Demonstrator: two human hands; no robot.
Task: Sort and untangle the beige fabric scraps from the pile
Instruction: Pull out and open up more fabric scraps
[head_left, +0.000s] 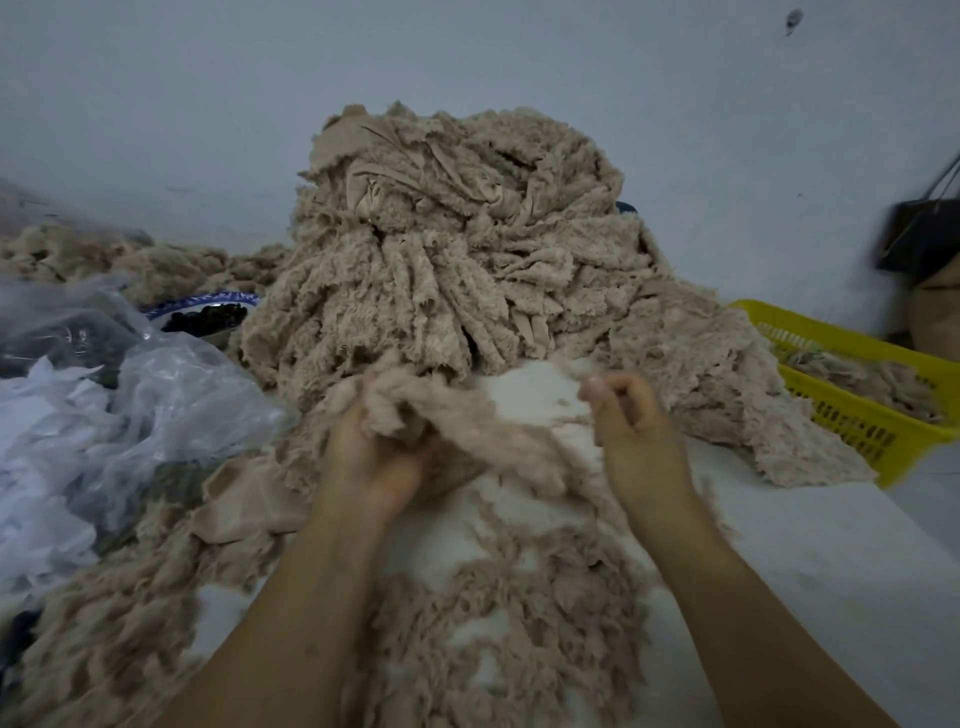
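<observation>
On the white surface (779, 545), below the pile (457, 249) at its far edge, my left hand (379, 462) grips a beige scrap (498, 436) trailing rightward toward my curled right hand (634, 431); whether that one pinches anything, I cannot tell.

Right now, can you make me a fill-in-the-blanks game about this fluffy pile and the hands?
The basket on the right is ____. The left hand grips a clump of ____ fabric scraps. Crinkly plastic bags lie on the person's ____ side. Behind the big pile is a pale ____.
Missing words: yellow; beige; left; wall.
</observation>
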